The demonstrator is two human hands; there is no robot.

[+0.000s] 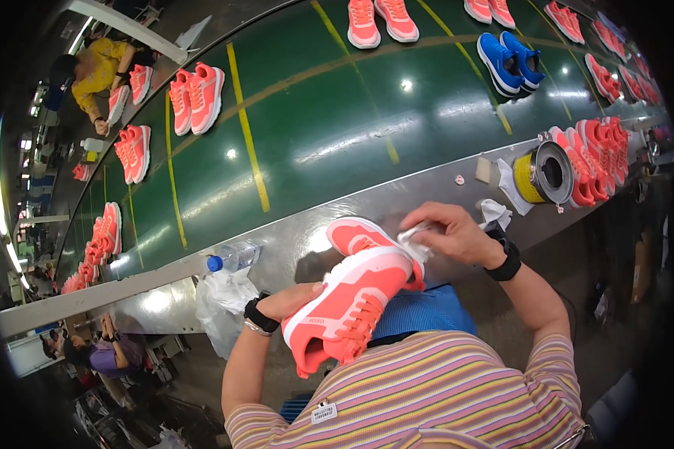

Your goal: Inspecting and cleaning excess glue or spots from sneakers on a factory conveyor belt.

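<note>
My left hand [290, 301] grips a coral-pink sneaker [352, 292] with a white sole, tilted in front of my body with its heel toward me. The fingers under the sole are hidden. Pinched in my right hand [457, 236] is a crumpled white cloth [413, 238], close to the toe of that sneaker; I cannot tell whether they touch. Behind the held shoe, a second coral sneaker [350, 230] rests on the metal ledge, partly covered by the first.
Beyond the metal ledge [307, 217] runs a green conveyor belt [292, 127] carrying pairs of coral sneakers and one blue pair [509, 63]. A yellow-labelled can [550, 173] stands right, beside several sneakers [595, 161]. A capped bottle [236, 257] and plastic bag [221, 307] are left. Other people work farther off.
</note>
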